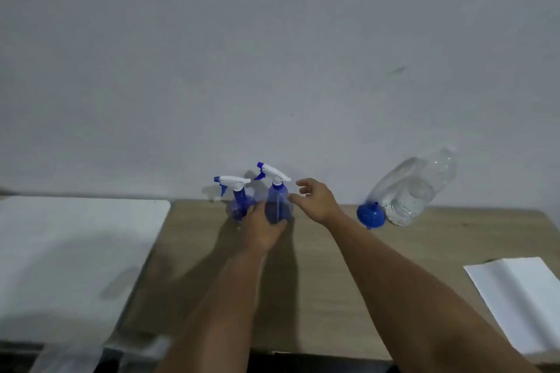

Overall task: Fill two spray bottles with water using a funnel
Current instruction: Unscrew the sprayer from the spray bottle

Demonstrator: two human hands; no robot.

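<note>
Two blue spray bottles with white trigger heads stand near the wall on the wooden table. My left hand grips the lower body of the right spray bottle. The left spray bottle stands just behind and beside it, untouched. My right hand hovers open beside the right bottle's neck, fingers spread, just short of its trigger head. A blue funnel lies on the table to the right, against a large clear water bottle with water in it.
A white surface adjoins the table on the left. A white sheet of paper or cloth lies at the table's right front. A plain grey wall runs right behind the bottles.
</note>
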